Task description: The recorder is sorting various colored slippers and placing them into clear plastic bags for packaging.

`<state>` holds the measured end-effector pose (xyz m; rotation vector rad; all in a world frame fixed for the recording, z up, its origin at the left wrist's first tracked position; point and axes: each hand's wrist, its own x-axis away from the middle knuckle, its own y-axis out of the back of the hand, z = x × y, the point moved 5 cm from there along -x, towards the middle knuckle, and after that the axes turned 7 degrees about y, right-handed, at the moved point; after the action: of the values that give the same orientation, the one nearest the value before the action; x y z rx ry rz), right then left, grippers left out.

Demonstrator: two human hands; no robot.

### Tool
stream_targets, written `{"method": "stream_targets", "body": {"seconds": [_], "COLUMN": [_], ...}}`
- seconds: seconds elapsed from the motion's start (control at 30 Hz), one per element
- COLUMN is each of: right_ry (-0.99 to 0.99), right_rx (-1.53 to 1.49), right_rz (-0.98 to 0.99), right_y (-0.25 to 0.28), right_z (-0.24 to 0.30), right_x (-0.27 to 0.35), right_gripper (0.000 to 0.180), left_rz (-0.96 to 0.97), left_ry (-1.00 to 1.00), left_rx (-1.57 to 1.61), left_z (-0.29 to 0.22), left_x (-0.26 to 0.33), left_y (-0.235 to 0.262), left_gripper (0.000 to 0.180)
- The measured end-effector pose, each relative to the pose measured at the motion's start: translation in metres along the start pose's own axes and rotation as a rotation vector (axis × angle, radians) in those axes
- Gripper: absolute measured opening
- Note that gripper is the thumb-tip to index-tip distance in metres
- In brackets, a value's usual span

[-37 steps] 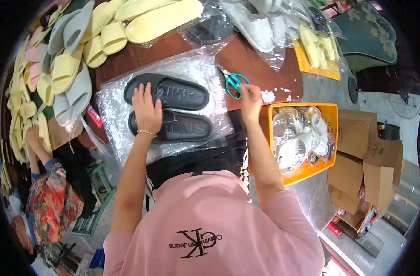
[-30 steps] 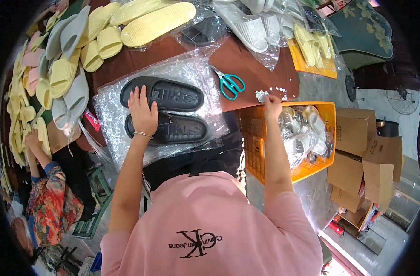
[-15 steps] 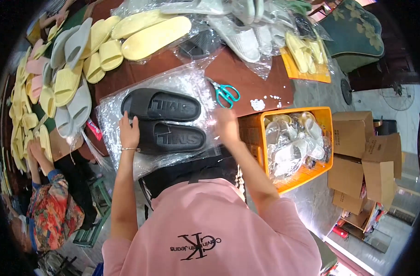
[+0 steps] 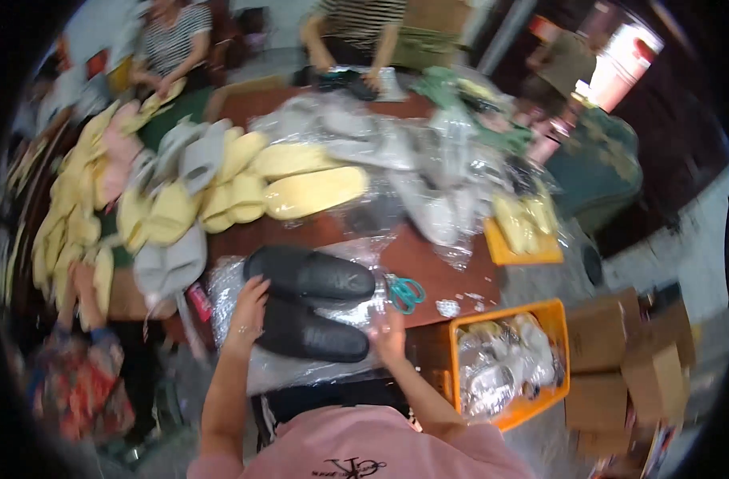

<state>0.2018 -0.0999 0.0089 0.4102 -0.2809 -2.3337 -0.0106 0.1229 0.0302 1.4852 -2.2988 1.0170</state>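
Two black slide sandals [image 4: 312, 275] [image 4: 312, 335] lie side by side on a sheet of clear plastic bag [image 4: 225, 291] on the brown table [image 4: 436, 267]. My left hand [image 4: 246, 307] rests open on the left ends of the sandals. At the right end of the nearer sandal, my right hand [image 4: 388, 334] touches the plastic; whether it grips anything is blurred. Green-handled scissors [image 4: 404, 291] lie just beyond my right hand.
Yellow, grey and pink slippers [image 4: 221, 188] are heaped across the table's left and back. Bagged slippers [image 4: 428, 172] lie at the back right. An orange crate [image 4: 532, 351] with plastic-wrapped items stands at my right, cardboard boxes [image 4: 628, 359] beyond it. Two people work across the table.
My right hand came back from the table's right edge to the right end of the sandals. My left hand slid to their left end. The view tilted up, showing people opposite.
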Motion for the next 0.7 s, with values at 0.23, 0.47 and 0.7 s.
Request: {"method": "stream_targets", "body": {"seconds": [0.23,0.47,0.7], "right_ry": [0.352,0.305,0.235], "right_rx": [0.564,0.623,0.45], "right_rz": [0.356,0.395,0.34], "right_y": [0.0,-0.01,0.01], "right_z": [0.008,0.0,0.013], "right_x": [0.001,0.006,-0.001], "right_gripper": [0.042,0.04,0.038], "left_rz": [0.102,-0.146,-0.311], "left_ry": [-0.327,-0.796,-0.611], "left_rx": [0.379,0.661,0.731], "left_z": [-0.134,-0.298,-0.351], "left_x": [-0.018,-0.079,-0.164], "left_y": [-0.048,0.022,0.116], "left_gripper": [0.023,0.012,0.036]}}
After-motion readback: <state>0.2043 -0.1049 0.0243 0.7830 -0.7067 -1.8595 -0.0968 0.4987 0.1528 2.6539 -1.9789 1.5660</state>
